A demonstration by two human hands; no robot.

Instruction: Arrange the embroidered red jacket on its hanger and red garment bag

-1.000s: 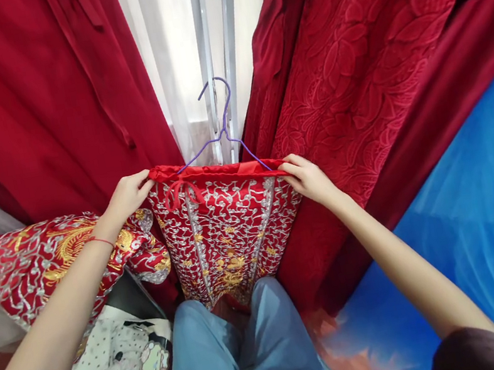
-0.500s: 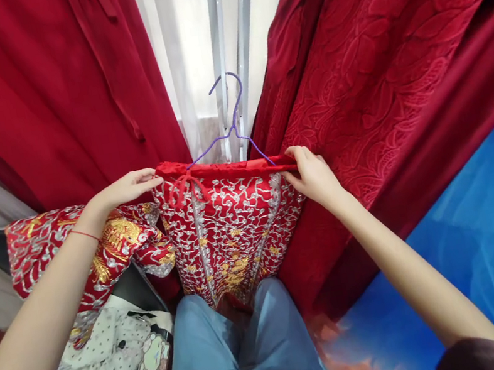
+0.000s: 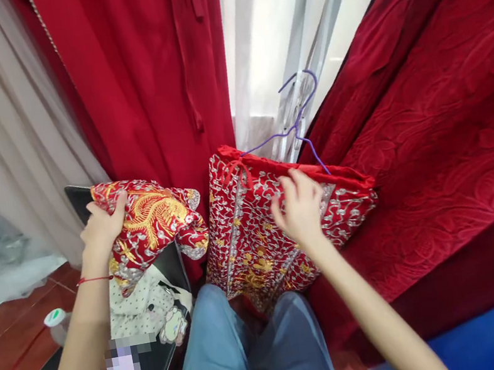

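Observation:
A red skirt with silver and gold embroidery hangs in front of my knees, its red tie bow at the waistband. A purple wire hanger rises out of the waistband, its lower part hidden inside. Over a black chair to the left lies a folded red embroidered garment with a golden bird-like figure. My left hand grips that garment at its upper left edge, thumb on top. My right hand is in front of the skirt just below the waistband, fingers apart and slightly bent, holding nothing.
The black chair also bears a dotted white cloth and a blurred-out item. A container with a white lid stands beside it. Red drapes hang behind and red patterned fabric on the right. Blue fabric shows at lower right.
Both hands have let go of the skirt's waistband. My left hand has moved left onto the folded garment; my right hand has come inward. The view has turned left.

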